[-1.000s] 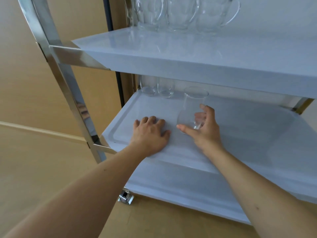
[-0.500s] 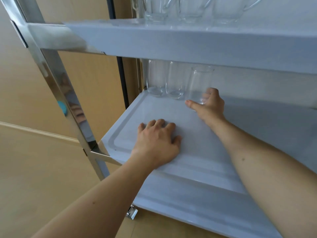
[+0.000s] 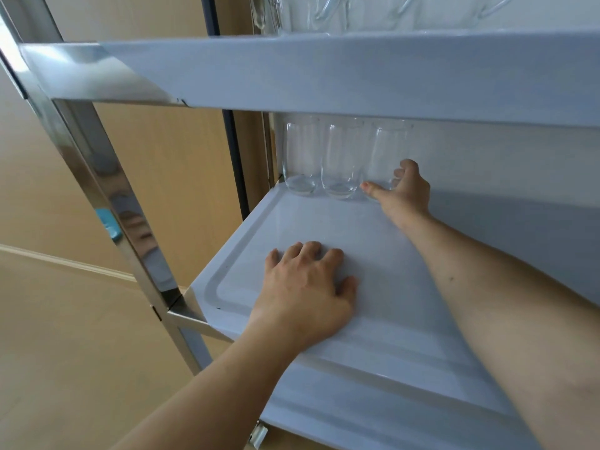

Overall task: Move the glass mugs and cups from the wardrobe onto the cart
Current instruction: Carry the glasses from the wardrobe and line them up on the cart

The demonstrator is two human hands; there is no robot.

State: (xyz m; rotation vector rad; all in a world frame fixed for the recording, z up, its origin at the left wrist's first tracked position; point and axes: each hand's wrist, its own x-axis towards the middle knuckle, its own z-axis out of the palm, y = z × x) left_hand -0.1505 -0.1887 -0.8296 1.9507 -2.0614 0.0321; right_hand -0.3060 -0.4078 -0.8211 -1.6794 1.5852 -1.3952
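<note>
Since a second ago, the right hand [image 3: 402,194] has pushed the glass cup [image 3: 384,160] from the middle of the lower shelf [image 3: 383,306] all the way to the back, so it now stands in a row with two other cups. Closest to the camera, the left hand [image 3: 308,293] lies flat on the lower shelf near its front edge, fingers spread and a bit bent, holding nothing. It has hardly moved. Farther in, the right arm reaches deep under the upper shelf [image 3: 324,73]. The grip of the right hand is loose and partly open around the bottom of the cup: the thumb lies along the front of the base and the fingers curl near its right side. I cannot tell if the fingers are pressing the glass or only touching it. The cup stands straight up, its long side going up and down, with its open mouth at the top and its thick base on the shelf. It sits just beside the middle cup [image 3: 342,160], and the left cup [image 3: 302,157] stands by the back corner. Up top, the glass mugs [image 3: 328,11] stand on the upper shelf. I think this cup is now put away, so the hand can let go and go get another one.
</note>
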